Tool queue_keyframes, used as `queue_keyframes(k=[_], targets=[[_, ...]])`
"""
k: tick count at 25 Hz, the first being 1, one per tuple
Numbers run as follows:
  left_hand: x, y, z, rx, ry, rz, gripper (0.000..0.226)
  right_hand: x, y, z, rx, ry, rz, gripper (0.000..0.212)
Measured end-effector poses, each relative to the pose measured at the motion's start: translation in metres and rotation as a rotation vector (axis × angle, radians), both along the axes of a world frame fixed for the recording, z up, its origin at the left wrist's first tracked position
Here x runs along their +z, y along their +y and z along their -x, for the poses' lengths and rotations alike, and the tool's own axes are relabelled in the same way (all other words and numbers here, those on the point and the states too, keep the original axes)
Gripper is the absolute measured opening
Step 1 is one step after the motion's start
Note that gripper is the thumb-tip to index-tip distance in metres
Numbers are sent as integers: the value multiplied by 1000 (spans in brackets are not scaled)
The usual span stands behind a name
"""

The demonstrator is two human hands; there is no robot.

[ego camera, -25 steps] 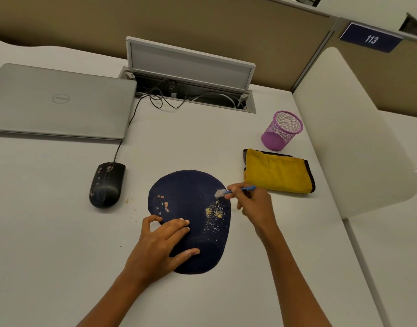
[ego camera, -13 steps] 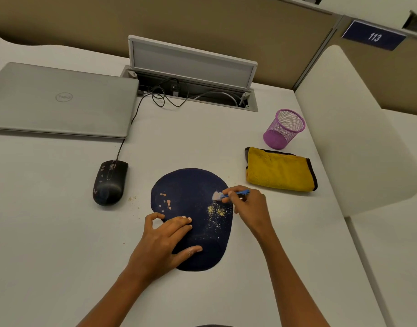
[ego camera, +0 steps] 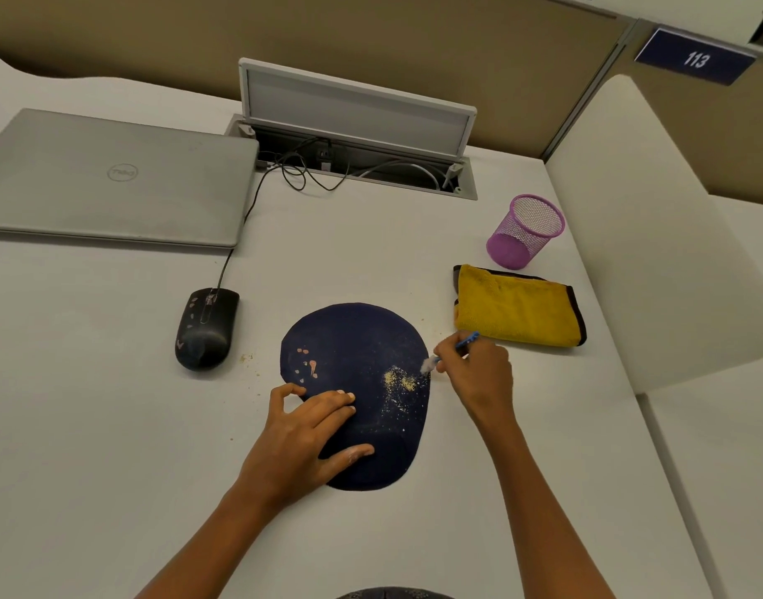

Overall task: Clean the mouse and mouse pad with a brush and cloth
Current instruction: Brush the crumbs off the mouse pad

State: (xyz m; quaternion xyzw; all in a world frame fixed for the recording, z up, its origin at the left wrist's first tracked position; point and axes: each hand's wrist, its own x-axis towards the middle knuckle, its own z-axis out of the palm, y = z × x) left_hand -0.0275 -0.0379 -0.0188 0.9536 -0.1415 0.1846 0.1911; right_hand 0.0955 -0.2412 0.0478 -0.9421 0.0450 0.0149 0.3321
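Observation:
A dark blue mouse pad [ego camera: 362, 339] lies on the white desk, with pink spots on its left part and yellow crumbs on its right part. My left hand [ego camera: 302, 434] rests flat on the pad's near left part, fingers straight. My right hand [ego camera: 479, 373] pinches a small blue-handled brush [ego camera: 451, 350]; its white bristles touch the pad's right edge beside the crumbs. A black wired mouse [ego camera: 204, 328] with pink smudges sits left of the pad. A folded yellow cloth [ego camera: 518, 306] lies to the right.
A shut grey laptop [ego camera: 111, 179] lies at the back left. An open cable hatch [ego camera: 353, 123] with wires sits at the back centre. A purple mesh cup [ego camera: 524, 231] stands behind the cloth. A white divider panel [ego camera: 656, 235] rises on the right. Crumbs lie between mouse and pad.
My right hand has swept the brush from over the pad's upper right part outward to its right edge. My left hand has stayed pressed on the pad.

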Motion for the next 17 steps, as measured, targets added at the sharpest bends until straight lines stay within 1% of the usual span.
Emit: queue_keyframes(k=[1, 2, 3, 4, 5, 7, 8, 9, 10, 12, 13, 14, 15, 17], targets=[[0, 0, 0, 0, -1, 1, 55, 2, 1, -1, 46, 3, -101, 26], [-1, 1, 1, 0, -3, -1, 55, 4, 5, -1, 110, 39, -215, 24], [-1, 0, 0, 0, -5, -4, 55, 5, 9, 1, 169, 89, -282, 24], [0, 0, 0, -1, -6, -4, 55, 4, 12, 4, 203, 127, -268, 25], [0, 0, 0, -2, -5, -3, 55, 1, 11, 5, 197, 137, -185, 26], [0, 0, 0, -1, -4, 1, 55, -1, 3, 3, 49, 75, 39, 32], [0, 0, 0, 2, -6, 1, 54, 1, -1, 1, -23, 33, 117, 34], [0, 0, 0, 3, -7, 2, 54, 2, -4, -1, -50, 2, 118, 34], [0, 0, 0, 3, -9, 4, 54, 3, -5, -3, -26, -4, 40, 31], [-1, 0, 0, 2, -12, 8, 54, 6, 5, -4, 118, 48, -189, 25], [-1, 0, 0, 1, -12, 6, 54, 6, 11, -2, 186, 99, -221, 27], [0, 0, 0, 1, -10, 4, 54, 3, 13, -1, 216, 137, -181, 30], [0, 0, 0, 0, -7, 2, 55, 0, 12, -1, 200, 145, -105, 31], [-1, -1, 0, 2, -1, 3, 55, -1, 2, -4, 68, 74, 44, 32]])
